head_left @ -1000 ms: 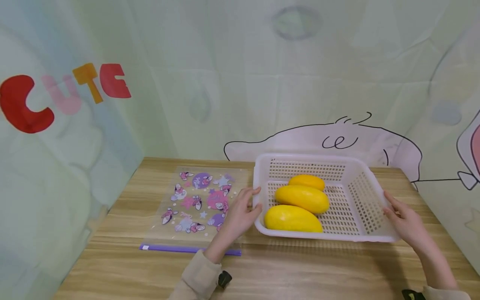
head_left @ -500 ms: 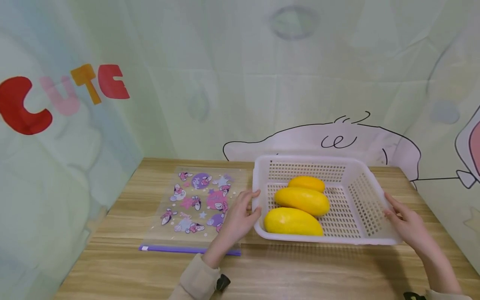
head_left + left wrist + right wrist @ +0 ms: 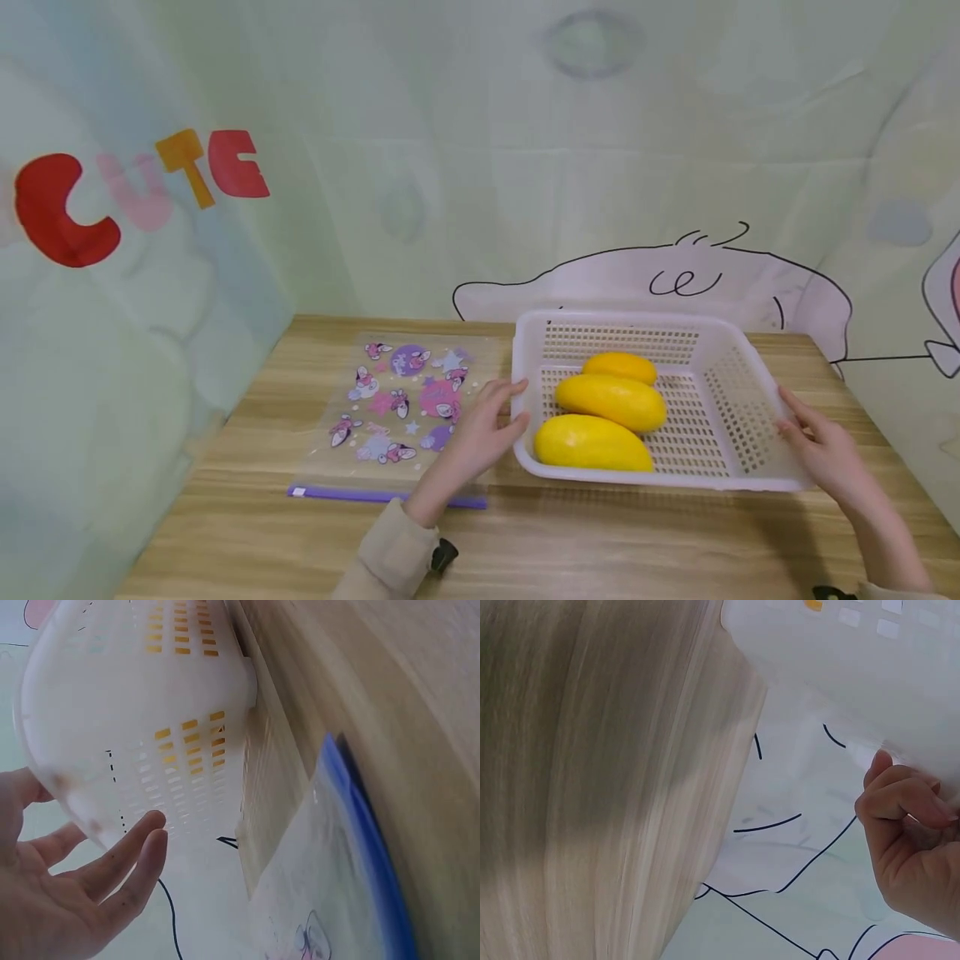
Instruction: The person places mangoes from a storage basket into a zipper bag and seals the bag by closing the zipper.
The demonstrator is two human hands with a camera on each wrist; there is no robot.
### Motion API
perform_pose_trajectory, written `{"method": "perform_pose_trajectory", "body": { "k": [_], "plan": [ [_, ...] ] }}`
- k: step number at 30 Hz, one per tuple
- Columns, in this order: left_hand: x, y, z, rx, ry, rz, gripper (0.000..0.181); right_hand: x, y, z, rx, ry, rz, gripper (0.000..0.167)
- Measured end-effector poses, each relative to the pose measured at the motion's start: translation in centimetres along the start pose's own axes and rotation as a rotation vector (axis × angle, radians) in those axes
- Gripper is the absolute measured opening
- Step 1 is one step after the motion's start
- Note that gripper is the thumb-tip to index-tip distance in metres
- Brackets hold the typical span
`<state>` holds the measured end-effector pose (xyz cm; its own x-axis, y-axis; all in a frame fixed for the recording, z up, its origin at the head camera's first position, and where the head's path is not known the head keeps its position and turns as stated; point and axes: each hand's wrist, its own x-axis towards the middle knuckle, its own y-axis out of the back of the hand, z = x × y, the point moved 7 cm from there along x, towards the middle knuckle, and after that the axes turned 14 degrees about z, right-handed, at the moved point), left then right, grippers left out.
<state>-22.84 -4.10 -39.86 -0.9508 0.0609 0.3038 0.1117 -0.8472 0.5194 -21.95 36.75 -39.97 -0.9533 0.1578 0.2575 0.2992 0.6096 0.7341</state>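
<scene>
Across the back hangs a pale printed backdrop [image 3: 420, 125], and before it stretches the wood-grain bench [image 3: 600, 550]. Over its right half sits the white basket [image 3: 712, 482], and just left of that, flat on the wood, lies a clear printed bag [image 3: 393, 417]! Now the grip: left hand [image 3: 483, 425] pinching the basket's left rim, lower fingers loosely spread; right hand [image 3: 825, 454] curled at the right end, holding on. Inside, three yellow fruits [image 3: 611, 400] bunch leftward. Smallest of all, a white slider [image 3: 298, 492] on the bag's purple strip!
</scene>
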Motion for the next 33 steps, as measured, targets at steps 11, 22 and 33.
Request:
{"method": "perform_pose_trajectory", "body": {
  "k": [11, 22, 33],
  "plan": [
    [0.0, 0.0, -0.1, 0.094, -0.025, -0.093, 0.052, 0.0, 0.1, 0.5, -0.012, -0.046, -0.039, 0.054],
    [-0.4, 1.0, -0.1, 0.150, -0.015, -0.091, 0.058, -0.1, -0.1, 0.5, 0.007, -0.043, -0.033, 0.054],
    [-0.6, 2.7, -0.8, 0.211, -0.027, -0.023, 0.061, -0.1, 0.1, 0.3, -0.004, -0.030, -0.008, 0.053]
  ]
}}
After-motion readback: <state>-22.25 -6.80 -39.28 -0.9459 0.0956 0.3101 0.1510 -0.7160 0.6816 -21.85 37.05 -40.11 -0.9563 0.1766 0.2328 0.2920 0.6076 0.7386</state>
